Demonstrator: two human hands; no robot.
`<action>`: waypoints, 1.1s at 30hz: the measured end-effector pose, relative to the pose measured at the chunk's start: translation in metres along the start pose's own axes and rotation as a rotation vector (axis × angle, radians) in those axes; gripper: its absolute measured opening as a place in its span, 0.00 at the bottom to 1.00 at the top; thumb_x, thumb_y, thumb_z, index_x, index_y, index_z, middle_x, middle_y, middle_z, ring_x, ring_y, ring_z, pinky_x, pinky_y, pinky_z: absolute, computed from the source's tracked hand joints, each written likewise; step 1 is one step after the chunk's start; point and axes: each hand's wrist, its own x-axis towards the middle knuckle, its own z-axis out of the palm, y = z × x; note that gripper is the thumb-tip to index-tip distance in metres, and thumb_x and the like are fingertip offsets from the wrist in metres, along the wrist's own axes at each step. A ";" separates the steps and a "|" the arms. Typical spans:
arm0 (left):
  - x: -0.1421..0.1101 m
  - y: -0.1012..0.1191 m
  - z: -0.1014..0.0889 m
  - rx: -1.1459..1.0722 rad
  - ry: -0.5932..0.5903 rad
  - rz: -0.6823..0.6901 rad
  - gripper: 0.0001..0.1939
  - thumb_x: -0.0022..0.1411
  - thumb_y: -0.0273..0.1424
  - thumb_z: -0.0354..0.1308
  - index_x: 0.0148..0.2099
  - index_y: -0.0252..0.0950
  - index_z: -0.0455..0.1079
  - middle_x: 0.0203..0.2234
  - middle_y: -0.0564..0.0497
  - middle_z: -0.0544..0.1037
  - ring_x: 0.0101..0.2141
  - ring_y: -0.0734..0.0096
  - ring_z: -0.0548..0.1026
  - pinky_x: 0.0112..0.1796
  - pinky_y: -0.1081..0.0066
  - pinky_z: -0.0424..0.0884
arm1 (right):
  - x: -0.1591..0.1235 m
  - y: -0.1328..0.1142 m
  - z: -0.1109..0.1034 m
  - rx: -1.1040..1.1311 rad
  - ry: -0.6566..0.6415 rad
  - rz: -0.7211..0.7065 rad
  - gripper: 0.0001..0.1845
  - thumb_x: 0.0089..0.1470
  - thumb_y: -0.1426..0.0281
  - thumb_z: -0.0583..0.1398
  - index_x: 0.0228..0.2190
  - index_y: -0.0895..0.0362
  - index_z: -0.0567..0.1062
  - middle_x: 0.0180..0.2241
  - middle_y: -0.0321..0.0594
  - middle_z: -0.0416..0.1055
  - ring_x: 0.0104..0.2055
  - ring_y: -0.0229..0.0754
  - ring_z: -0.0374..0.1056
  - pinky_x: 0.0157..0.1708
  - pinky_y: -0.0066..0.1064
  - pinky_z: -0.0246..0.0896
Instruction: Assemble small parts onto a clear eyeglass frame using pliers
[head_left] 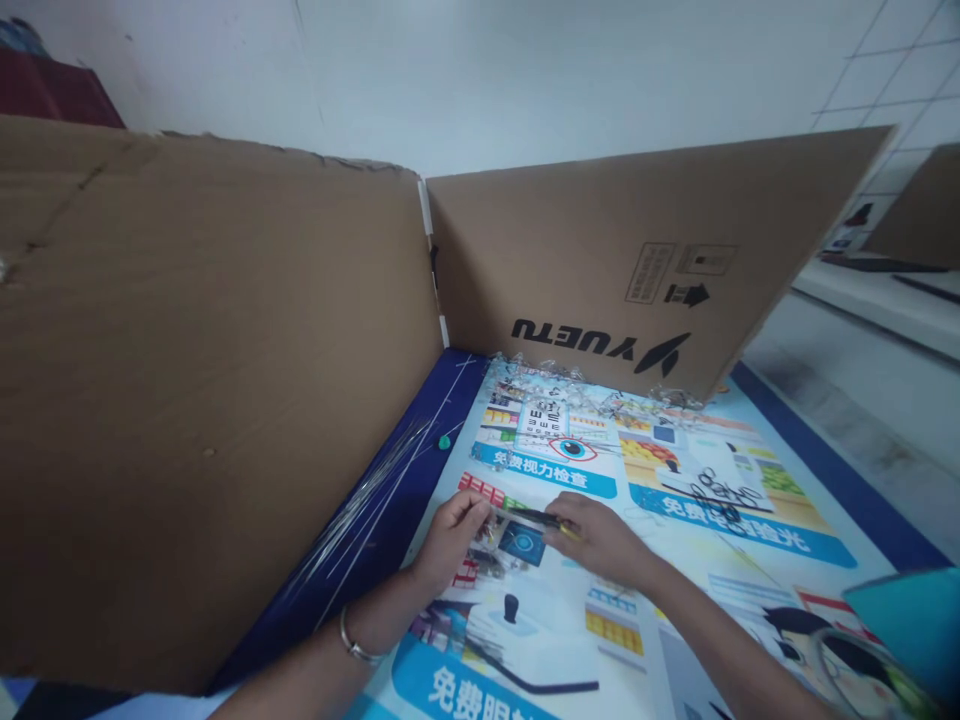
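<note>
Item: pliers [546, 518], dark-jawed with a yellow handle, held in the right hand [589, 535]; grip largely hidden by the fingers. Left hand [454, 535]: fingertips pinched at the jaw end, on something too small to identify (blurred). Pliers lie between the hands, above the printed sheet [570, 590]. Silver bracelet [354, 640], left wrist. Teal object [911, 625], cut off at the right edge.
</note>
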 end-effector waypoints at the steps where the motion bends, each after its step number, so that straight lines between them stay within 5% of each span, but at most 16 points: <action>1: 0.000 0.000 0.000 0.002 -0.006 -0.001 0.15 0.58 0.39 0.48 0.27 0.33 0.64 0.20 0.55 0.65 0.23 0.77 0.63 0.26 0.77 0.60 | 0.000 0.000 -0.002 -0.012 0.005 0.019 0.14 0.51 0.59 0.52 0.35 0.53 0.71 0.32 0.38 0.68 0.34 0.40 0.63 0.33 0.29 0.55; 7: -0.001 0.001 -0.001 0.029 -0.024 0.008 0.13 0.57 0.37 0.49 0.26 0.34 0.64 0.19 0.55 0.65 0.22 0.77 0.62 0.25 0.77 0.60 | 0.000 -0.002 -0.029 -0.206 0.050 0.168 0.21 0.51 0.54 0.51 0.42 0.53 0.69 0.41 0.42 0.68 0.41 0.44 0.63 0.37 0.32 0.56; 15: -0.002 0.001 -0.002 0.060 -0.021 0.028 0.13 0.58 0.36 0.49 0.26 0.34 0.64 0.19 0.57 0.64 0.22 0.77 0.62 0.25 0.77 0.60 | -0.030 -0.006 -0.062 -0.527 -0.033 0.232 0.21 0.53 0.54 0.48 0.37 0.54 0.71 0.34 0.44 0.69 0.40 0.46 0.63 0.33 0.31 0.54; 23: -0.005 0.005 -0.001 0.050 -0.032 0.016 0.11 0.56 0.36 0.50 0.27 0.35 0.66 0.20 0.56 0.66 0.23 0.75 0.64 0.27 0.76 0.61 | -0.078 0.018 -0.054 -0.560 -0.050 0.368 0.20 0.53 0.55 0.48 0.37 0.54 0.71 0.34 0.44 0.69 0.39 0.46 0.63 0.33 0.31 0.54; 33: -0.011 0.009 0.001 0.041 -0.019 0.006 0.13 0.55 0.39 0.51 0.25 0.35 0.64 0.18 0.56 0.65 0.22 0.76 0.64 0.25 0.76 0.61 | -0.084 0.026 -0.028 -0.609 0.099 0.350 0.17 0.53 0.58 0.49 0.33 0.55 0.71 0.31 0.43 0.68 0.37 0.45 0.62 0.33 0.31 0.53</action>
